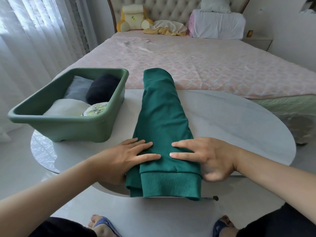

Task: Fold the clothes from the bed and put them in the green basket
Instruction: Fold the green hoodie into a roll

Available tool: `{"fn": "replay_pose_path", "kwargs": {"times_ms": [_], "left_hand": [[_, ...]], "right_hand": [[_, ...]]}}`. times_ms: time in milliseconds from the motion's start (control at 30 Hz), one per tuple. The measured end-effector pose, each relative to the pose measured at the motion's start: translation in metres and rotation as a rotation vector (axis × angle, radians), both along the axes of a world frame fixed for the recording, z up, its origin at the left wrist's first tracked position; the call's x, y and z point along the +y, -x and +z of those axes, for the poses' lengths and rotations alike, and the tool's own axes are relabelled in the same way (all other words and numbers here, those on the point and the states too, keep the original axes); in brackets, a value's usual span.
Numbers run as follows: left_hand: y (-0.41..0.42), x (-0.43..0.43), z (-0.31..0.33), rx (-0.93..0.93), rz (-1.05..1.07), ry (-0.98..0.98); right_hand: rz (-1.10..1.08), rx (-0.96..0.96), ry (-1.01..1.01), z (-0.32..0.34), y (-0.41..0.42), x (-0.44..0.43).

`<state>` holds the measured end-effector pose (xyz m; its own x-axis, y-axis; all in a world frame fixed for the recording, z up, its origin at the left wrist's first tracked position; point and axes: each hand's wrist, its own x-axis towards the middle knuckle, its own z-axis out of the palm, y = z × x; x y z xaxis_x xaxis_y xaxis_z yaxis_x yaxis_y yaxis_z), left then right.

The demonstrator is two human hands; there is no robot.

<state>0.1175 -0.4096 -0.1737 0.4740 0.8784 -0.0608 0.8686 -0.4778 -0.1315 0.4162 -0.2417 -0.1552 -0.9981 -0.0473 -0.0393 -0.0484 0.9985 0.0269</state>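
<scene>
Sweatshirt [162,120], dark green: half-folded, hazards noted

Location: it is lying as a long narrow strip on the white table [230,120], just right of the green basket [68,124]. Its ribbed hem is hanging over the near table edge and its far end is reaching onto the bed [205,65].

Hands: you are pressing the cloth near the hem with both. Your left hand [126,156] is lying flat on the left fold with its fingers straight. Your right hand [205,156] is spreading its fingers over the right side, thumb down by the cloth edge. Neither is gripping anything.

Hazards, as judged:
- Overhanging hem: if you are lifting your palms too soon, the heavy rib is likely dragging the strip toward the floor
- Loose left layers: they are showing beneath the top fold at the hem, so a hurried cross-fold is risking a lopsided bundle
- Far end on the bed: it is likely catching on the quilt and opening the fold as you are drawing it in
- Basket: folded clothes [68,106] are already filling much of it, so a bulky bundle is risking sitting proud of the rim
</scene>
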Motion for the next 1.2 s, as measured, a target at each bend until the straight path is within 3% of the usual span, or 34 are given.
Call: {"fn": "replay_pose_path", "kwargs": {"times_ms": [200,300,367,433,500,567,633,700,767,900,967,1033,1100,1167,1200], "left_hand": [[0.005,0.009,0.015,-0.389,0.048,0.029],[0.002,0.017,0.025,-0.696,0.327,0.061],[0.001,0.021,0.037,-0.996,0.490,0.163],[-0.008,0.025,0.050,-1.384,0.529,0.286],[-0.016,0.036,0.061,-1.583,0.624,0.251],[-0.019,0.052,0.064,-1.507,0.757,0.078],[-0.015,0.065,0.063,-1.137,0.866,-0.126],[-0.011,0.075,0.059,-0.725,0.934,-0.212],[-0.010,0.081,0.053,-0.500,0.921,-0.229],[-0.019,0.092,0.053,-0.455,0.520,-0.467],[-0.025,0.092,0.050,-0.415,0.343,-0.443],[-0.029,0.092,0.039,-0.270,0.353,-0.241],[-0.023,0.095,0.023,-0.179,0.452,-0.010],[-0.016,0.097,0.014,-0.187,0.477,0.068],[-0.013,0.098,0.011,-0.207,0.468,0.074]], "right_hand": [[0.026,0.090,0.045,-0.002,-0.002,0.002],[-0.005,0.201,0.199,-0.010,0.002,0.000],[-0.105,0.396,0.316,-0.021,0.004,0.001],[-0.313,0.560,0.628,-0.020,0.006,0.001],[-0.514,0.638,1.005,-0.006,0.013,0.003],[-0.681,0.662,1.091,0.005,0.024,0.011],[-0.843,0.701,0.925,0.008,0.038,0.023],[-0.990,0.674,0.752,0.007,0.049,0.033],[-1.070,0.583,0.626,0.002,0.060,0.039],[-1.182,0.458,0.460,-0.003,0.074,0.040],[-1.243,0.364,0.342,-0.003,0.078,0.038],[-1.159,0.393,0.108,-0.003,0.077,0.034],[-0.800,0.508,-0.121,-0.006,0.077,0.036],[-0.490,0.431,-0.163,-0.007,0.076,0.040],[-0.458,0.328,-0.132,-0.007,0.075,0.042]]}}
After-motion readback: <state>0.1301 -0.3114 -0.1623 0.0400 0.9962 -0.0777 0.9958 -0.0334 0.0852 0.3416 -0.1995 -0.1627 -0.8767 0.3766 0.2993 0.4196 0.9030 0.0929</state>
